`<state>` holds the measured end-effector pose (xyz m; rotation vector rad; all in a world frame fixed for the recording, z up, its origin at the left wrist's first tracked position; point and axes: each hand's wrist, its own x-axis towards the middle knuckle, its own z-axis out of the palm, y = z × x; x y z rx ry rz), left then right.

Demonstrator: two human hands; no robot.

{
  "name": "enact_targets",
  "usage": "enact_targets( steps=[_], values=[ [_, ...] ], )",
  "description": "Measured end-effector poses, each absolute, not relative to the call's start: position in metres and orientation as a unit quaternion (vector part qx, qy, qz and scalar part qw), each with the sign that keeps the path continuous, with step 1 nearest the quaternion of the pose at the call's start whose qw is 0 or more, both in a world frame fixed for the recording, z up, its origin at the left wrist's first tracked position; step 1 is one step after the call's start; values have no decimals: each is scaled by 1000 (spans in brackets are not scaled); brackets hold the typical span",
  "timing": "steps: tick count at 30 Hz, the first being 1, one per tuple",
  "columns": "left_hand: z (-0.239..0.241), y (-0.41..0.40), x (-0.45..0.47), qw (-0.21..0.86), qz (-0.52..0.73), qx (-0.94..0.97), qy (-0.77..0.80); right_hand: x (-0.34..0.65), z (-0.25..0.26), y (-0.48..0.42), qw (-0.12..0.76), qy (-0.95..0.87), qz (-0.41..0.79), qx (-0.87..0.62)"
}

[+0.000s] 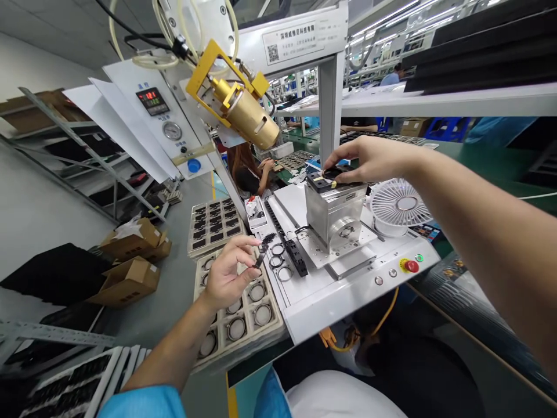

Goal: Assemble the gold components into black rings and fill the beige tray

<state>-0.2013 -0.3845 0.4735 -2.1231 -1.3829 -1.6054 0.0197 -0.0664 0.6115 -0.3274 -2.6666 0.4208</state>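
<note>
Part: small black piece on top of the metal fixture; looks light, stiff, best pinched by its edges.
Right hand: fingertips closed on the part.
Left hand: pinching a thin black strip above the ring tray.
Nearby: fan, red stop button.

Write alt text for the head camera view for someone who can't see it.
A person's right hand presses a small black part onto a metal fixture block, while the left hand pinches a thin black piece above a tray of metal rings.
</note>
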Motion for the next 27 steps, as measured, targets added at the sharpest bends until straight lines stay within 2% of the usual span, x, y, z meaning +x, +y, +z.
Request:
enact_targets(
  steps=[5, 8, 13, 17, 20, 27],
  values=[
    [491, -358, -186, 74, -556, -714, -418, 38, 592, -93, 446, -856, 239, -107],
    [514, -323, -171, 100, -566, -703, -420, 61, 568, -118, 512, -793, 313, -107],
    [567, -235, -152, 120, -512, -677, -515, 98, 515, -152, 496, -755, 400, -158],
    [593, -179, -145, 84, -355, -693, -622, 125, 471, -168, 478, -733, 431, -220],
    [596, -172, -142, 92, -311, -690, -647, 152, 437, -177, 461, -720, 444, -269],
    [577, -208, -144, 34, -307, -776, -550, 205, 370, -183, 410, -649, 505, -394]
  ],
)
